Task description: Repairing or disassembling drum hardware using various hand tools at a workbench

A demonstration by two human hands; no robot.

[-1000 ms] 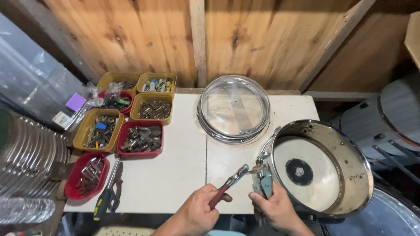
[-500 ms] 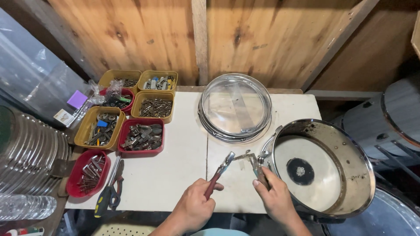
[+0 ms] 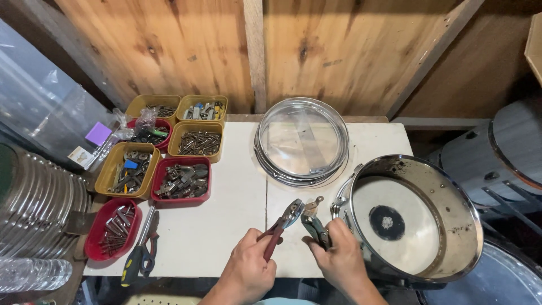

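We take the drum [image 3: 416, 217] as our landmark. A second ago our right hand [image 3: 337, 261] was at the drum's left rim with the green tool [image 3: 314, 227] against the lug there; now it is drawn back a little to the left, and the tool's tip holds a small metal part [image 3: 313, 204] free over the table [image 3: 226, 226]. Our left hand [image 3: 248, 270] brings the red pliers [image 3: 280, 227] closer, their tip almost meeting that part. The fingers of both hands are wrapped tight around the handles. We judge the part is off the drum. The hoop [image 3: 302, 141] lies behind, to the drum's upper left.
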